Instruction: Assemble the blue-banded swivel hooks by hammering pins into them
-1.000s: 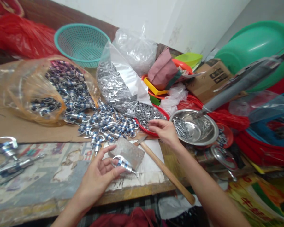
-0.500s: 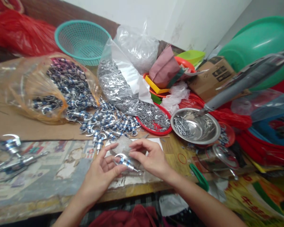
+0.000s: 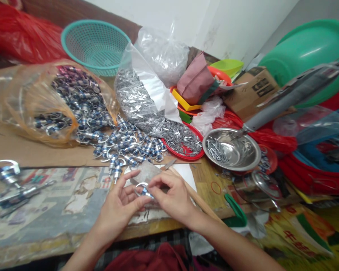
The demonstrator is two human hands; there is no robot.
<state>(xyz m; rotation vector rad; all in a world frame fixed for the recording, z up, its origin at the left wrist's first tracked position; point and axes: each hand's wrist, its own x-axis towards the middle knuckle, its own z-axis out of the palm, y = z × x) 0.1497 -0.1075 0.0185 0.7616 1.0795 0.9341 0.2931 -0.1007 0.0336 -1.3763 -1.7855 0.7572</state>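
Note:
A small silver-and-blue metal hook (image 3: pixel 144 191) with a curved claw is held between the thumb and fingers of my left hand (image 3: pixel 120 201). My right hand (image 3: pixel 172 195) is closed in a pinch right against the hook, covering its lower right end; whatever lies between those fingertips is hidden. Just behind both hands sits a grey stone block (image 3: pixel 147 173) on a white sheet (image 3: pixel 190 175). Beyond the right hand lies a hammer with a wooden handle (image 3: pixel 203 205), partly covered by the forearm.
Many similar hooks (image 3: pixel 130 145) spill from an orange plastic bag (image 3: pixel 22 101). A red tray (image 3: pixel 183 155) carries small metal clips. Pins lie in a steel bowl (image 3: pixel 255 150), under a grey tool (image 3: pixel 288 98). More hooks (image 3: pixel 11 180) rest at left.
My right hand has moved left and slightly down onto the hook, covering its pointed end. The hammer's wooden handle now shows behind that hand.

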